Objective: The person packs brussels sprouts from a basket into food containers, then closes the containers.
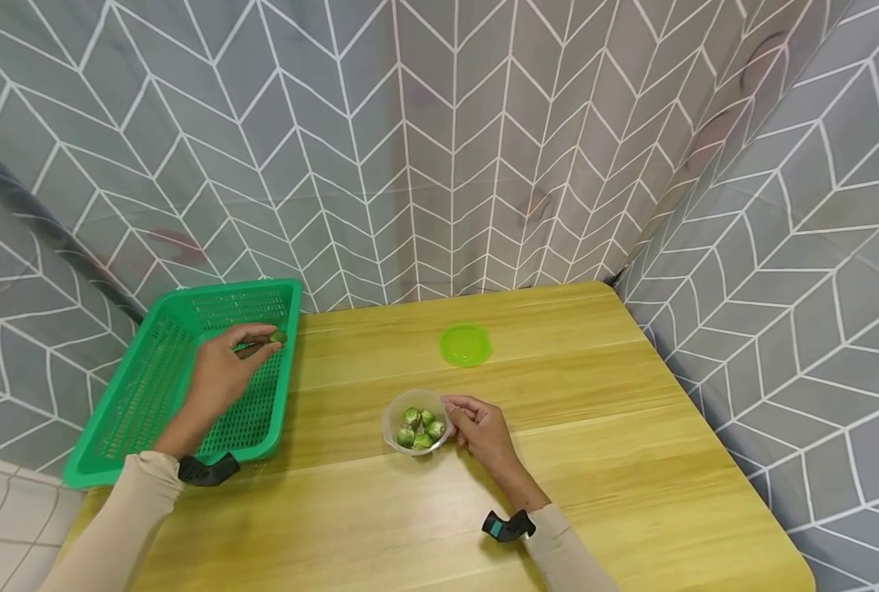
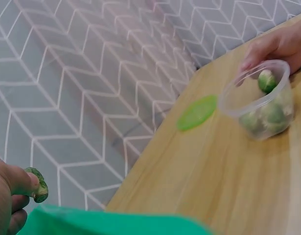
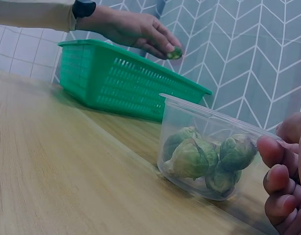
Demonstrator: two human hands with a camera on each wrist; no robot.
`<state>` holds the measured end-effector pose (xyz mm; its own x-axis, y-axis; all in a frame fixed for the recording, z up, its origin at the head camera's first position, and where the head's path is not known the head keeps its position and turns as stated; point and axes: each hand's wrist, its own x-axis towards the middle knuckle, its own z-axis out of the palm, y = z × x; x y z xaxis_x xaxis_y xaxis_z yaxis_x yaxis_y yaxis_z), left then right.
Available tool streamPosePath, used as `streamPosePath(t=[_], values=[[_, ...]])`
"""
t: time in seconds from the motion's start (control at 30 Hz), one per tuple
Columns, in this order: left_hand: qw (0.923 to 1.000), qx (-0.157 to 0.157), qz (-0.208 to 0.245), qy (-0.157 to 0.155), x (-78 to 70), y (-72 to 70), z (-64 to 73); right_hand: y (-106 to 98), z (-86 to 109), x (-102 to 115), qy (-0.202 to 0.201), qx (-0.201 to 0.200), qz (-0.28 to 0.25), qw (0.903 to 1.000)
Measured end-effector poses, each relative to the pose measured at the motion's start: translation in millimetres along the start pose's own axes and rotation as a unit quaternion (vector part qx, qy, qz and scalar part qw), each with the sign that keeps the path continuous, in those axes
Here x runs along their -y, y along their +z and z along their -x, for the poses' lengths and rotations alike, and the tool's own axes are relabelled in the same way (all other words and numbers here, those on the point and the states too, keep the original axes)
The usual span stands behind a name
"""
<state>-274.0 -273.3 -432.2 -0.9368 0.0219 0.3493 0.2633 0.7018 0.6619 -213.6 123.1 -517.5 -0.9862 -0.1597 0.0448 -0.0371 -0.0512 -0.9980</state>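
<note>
My left hand (image 1: 224, 366) pinches a Brussels sprout (image 1: 279, 337) between thumb and fingertips, above the right side of a green plastic basket (image 1: 287, 386). The right wrist view shows that sprout (image 3: 174, 53) held higher than the basket's rim. With thumb and fingers my right hand (image 1: 483, 432) grips the rim of a clear round plastic tub (image 1: 388, 429) on the table. Several Brussels sprouts (image 3: 192, 157) lie in the tub, seen through its wall.
A bright green lid (image 1: 465, 344) lies flat on the wooden table (image 1: 594, 386), beyond the tub. Patterned grey curtains (image 1: 424, 164) hang along the table's back and right sides. The basket stands at the table's left.
</note>
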Motion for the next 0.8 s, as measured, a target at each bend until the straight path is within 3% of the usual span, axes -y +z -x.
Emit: streamPosePath(t=[0.3, 0.5, 0.8], values=[[0.9984, 0.014, 0.024, 0.050, -33.9, 21.0, 10.3, 0.1, -0.4, 1.3, 0.006, 0.002, 0.001, 1.0000], [0.9937, 0.058, 0.058, 0.076, -56.6, 41.2, 19.9, -0.8, -0.8, 0.7, 0.007, 0.002, -0.002, 1.0000], [0.9801, 0.122, 0.122, 0.099, -74.0, 77.1, 29.1, -0.1, -0.8, 0.7, 0.008, 0.005, -0.009, 0.9999]])
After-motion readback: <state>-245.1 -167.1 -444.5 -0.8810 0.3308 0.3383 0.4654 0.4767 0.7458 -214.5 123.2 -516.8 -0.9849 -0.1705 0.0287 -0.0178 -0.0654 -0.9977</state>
